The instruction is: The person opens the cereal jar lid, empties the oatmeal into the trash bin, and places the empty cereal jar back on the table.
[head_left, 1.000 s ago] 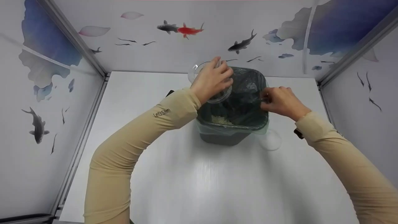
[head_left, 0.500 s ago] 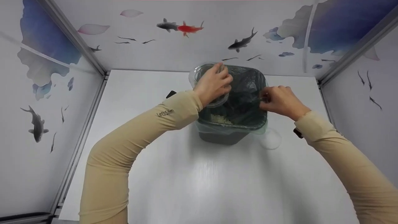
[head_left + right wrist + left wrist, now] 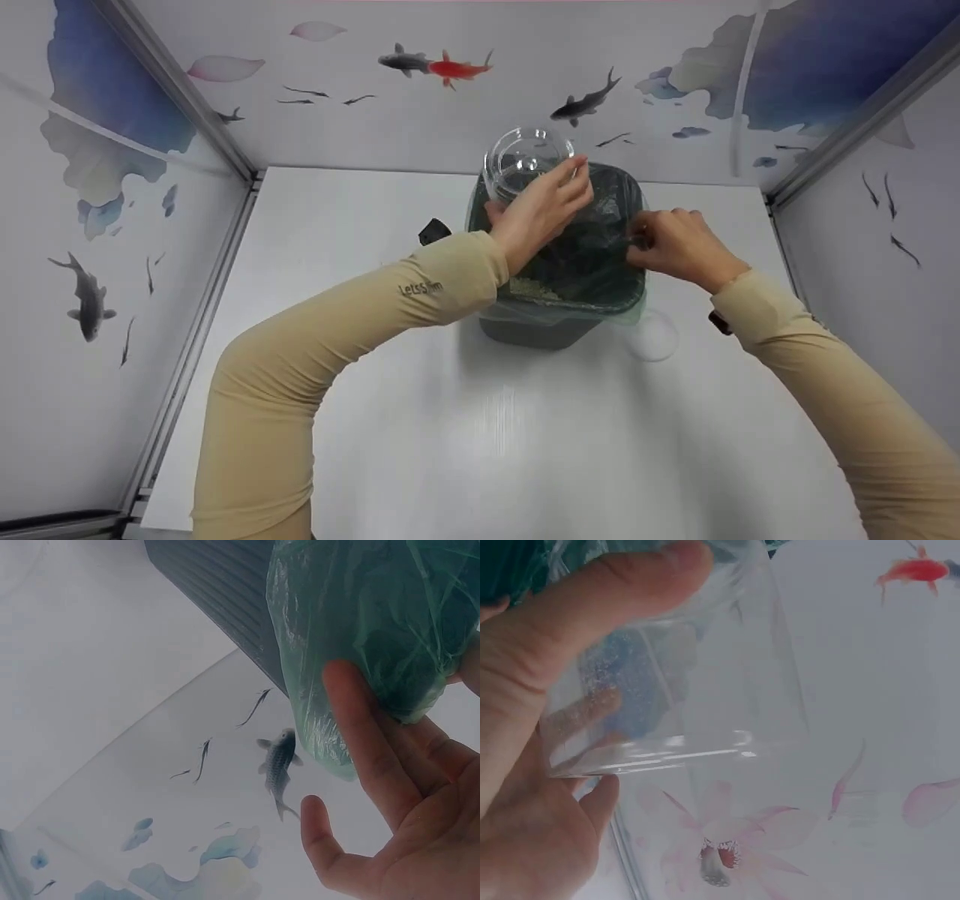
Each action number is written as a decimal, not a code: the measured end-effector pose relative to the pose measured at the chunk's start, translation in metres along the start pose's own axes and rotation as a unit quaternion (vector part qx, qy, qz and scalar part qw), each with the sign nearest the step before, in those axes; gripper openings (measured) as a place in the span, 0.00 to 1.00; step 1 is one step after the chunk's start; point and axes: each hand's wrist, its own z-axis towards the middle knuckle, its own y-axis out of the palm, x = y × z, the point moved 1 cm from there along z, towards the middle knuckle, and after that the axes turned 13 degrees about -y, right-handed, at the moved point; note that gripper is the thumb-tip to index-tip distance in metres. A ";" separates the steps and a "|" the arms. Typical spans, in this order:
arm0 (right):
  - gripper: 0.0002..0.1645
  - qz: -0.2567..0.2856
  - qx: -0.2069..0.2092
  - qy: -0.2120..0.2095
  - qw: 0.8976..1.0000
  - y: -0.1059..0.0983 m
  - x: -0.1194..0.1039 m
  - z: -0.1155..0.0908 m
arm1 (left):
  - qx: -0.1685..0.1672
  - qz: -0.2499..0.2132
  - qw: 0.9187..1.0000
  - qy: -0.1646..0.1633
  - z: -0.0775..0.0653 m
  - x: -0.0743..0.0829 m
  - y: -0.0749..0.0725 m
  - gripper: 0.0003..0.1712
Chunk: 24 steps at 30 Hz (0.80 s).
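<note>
In the head view my left hand [image 3: 544, 214] grips a clear plastic jar [image 3: 525, 161], tipped with its base up over the bin's far left part. In the left wrist view fine pale specks cling inside the jar wall, and the thumb lies across it near the mouth. A grey bin [image 3: 532, 332] stands below, lined with a green bin bag [image 3: 330, 637] folded over its rim. Pale grain-like bits [image 3: 532, 289] lie inside, at the near left. At the bin's right rim my right hand [image 3: 679, 244] pinches the bag's edge between thumb and fingers.
A clear round lid [image 3: 652, 336] lies on the white table [image 3: 495, 435], just right of the bin's front. The printed back wall [image 3: 337, 135] rises close behind the bin, and side walls stand left and right.
My left hand has moved slightly right and turned the jar, whose base now shows upward at the far side. The right hand has kept its place on the bag.
</note>
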 end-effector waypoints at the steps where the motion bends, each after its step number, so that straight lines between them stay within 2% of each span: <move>1: 0.09 -0.001 0.000 0.000 1.000 0.000 0.000 0.000 | 0.000 0.006 1.000 -0.005 0.000 0.000 -0.001 0.57; 4: 0.09 -0.001 -0.002 0.000 1.000 0.000 0.000 0.000 | -0.004 -0.011 1.000 -0.021 -0.001 -0.002 -0.001 0.57; 6: 0.09 -0.001 -0.003 0.002 1.000 0.001 0.000 0.000 | -0.005 -0.039 0.999 -0.029 -0.002 -0.005 0.000 0.58; 9: 0.09 -0.001 -0.005 0.003 1.000 0.001 -0.001 0.001 | 0.007 -0.110 0.993 -0.040 -0.003 -0.007 0.002 0.44; 12: 0.09 0.000 -0.006 0.000 1.000 0.000 -0.001 0.001 | 0.023 -0.180 0.982 -0.045 -0.006 -0.008 0.007 0.33; 14: 0.09 0.001 -0.005 -0.005 1.000 0.000 -0.002 0.000 | 0.030 -0.212 0.976 -0.046 -0.008 -0.009 0.012 0.30; 17: 0.10 0.002 -0.005 -0.012 1.000 0.000 -0.003 -0.001 | 0.067 -0.262 0.961 -0.066 -0.012 -0.011 0.023 0.31; 18: 0.10 0.003 -0.005 -0.013 1.000 0.000 -0.003 -0.002 | 0.086 -0.277 0.954 -0.078 -0.014 -0.012 0.028 0.31; 22: 0.09 0.010 -0.010 -0.013 1.000 0.000 -0.002 -0.003 | 0.174 -0.333 0.919 -0.119 -0.022 -0.013 0.044 0.27; 24: 0.10 0.013 -0.010 -0.012 1.000 0.000 -0.001 -0.004 | 0.188 -0.349 0.910 -0.122 -0.025 -0.015 0.051 0.31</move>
